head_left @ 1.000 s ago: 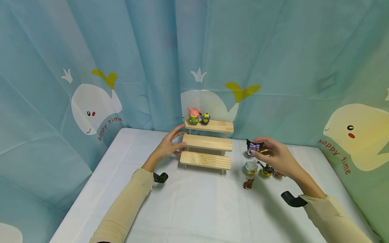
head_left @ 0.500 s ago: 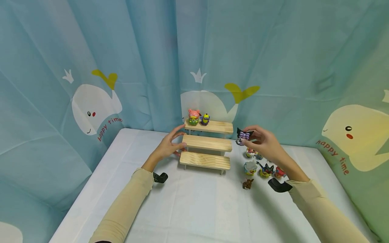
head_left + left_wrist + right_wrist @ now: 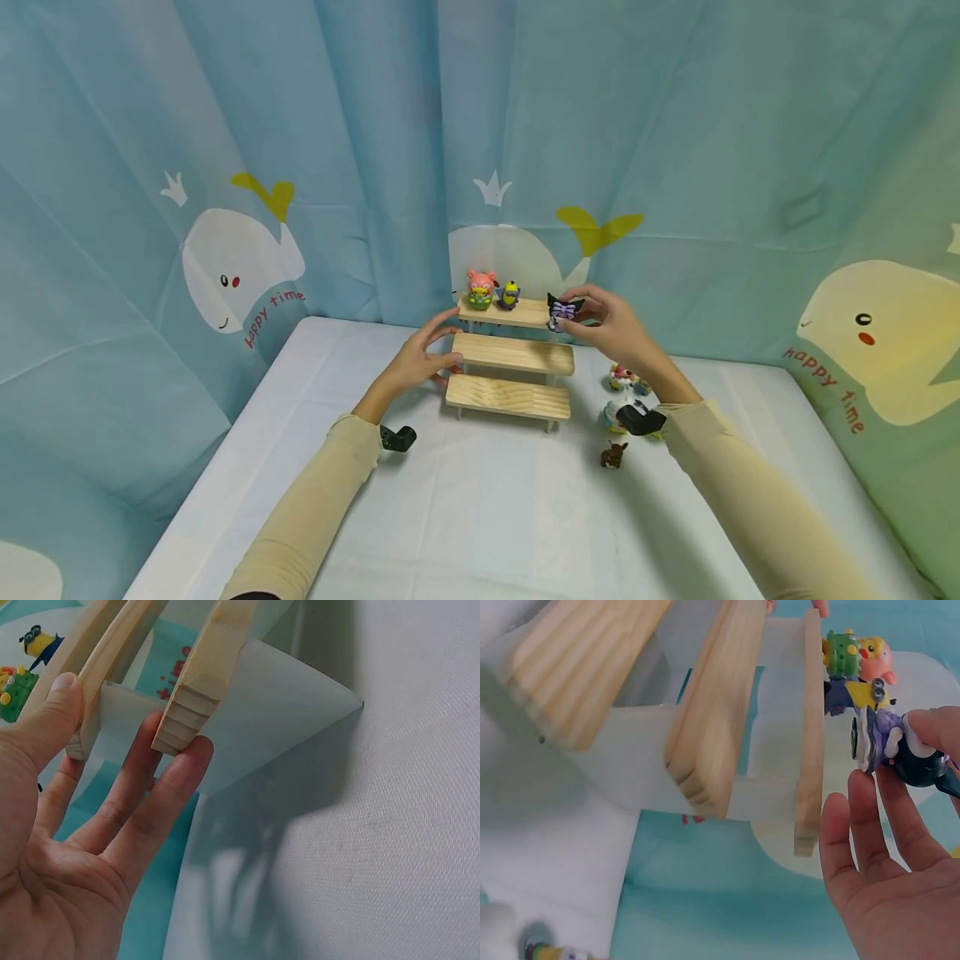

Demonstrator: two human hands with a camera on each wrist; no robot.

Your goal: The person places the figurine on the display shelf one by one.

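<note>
Blue curtains [image 3: 697, 142] back the tabletop [image 3: 480, 508]; your left hand [image 3: 411, 362] grips the wooden stand [image 3: 513, 353], your right hand [image 3: 617, 330] pinches a black-eared figurine [image 3: 562, 312], seemingly just above the far shelf's [image 3: 531, 312] right end

From the head, looks forward and down from far back at the shelf [image 3: 512, 354] and table [image 3: 480, 500]. From the left wrist, looks close up at the left hand [image 3: 75, 877] and the shelf's left end; from the right wrist, at the right hand [image 3: 900, 892] and right end. Shares shelf and yellow toy [image 3: 510, 295] in all three.
</note>
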